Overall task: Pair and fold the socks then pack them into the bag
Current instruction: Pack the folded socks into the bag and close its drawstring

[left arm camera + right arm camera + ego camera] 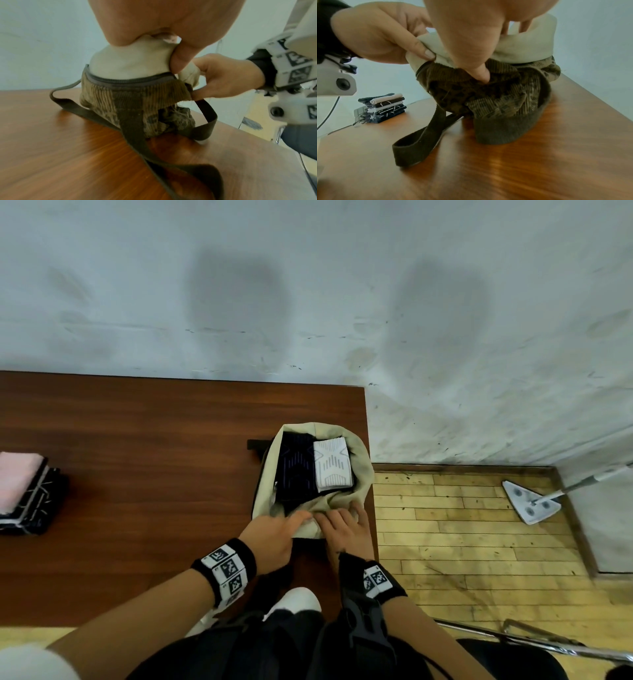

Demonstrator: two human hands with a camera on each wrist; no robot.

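A brown corduroy bag (361, 463) with a cream lining stands open near the table's right edge. Inside lie a folded dark sock pair (296, 469) and a folded white patterned pair (332, 465), side by side. My left hand (299, 517) and right hand (337, 517) meet at the bag's near rim. In the left wrist view the left hand (164, 40) pinches the cream lining (133, 63). In the right wrist view the right hand (496, 51) grips the rim, thumb pressed on the corduroy (496, 97). A stack of folded socks (27, 494) sits at the table's far left.
The bag's dark straps (133, 128) trail loose on the wooden table (154, 440) toward me. The table ends just right of the bag. Beyond it is wooden floor with a flat mop (531, 501) by the wall. A metal chair frame (513, 635) stands at lower right.
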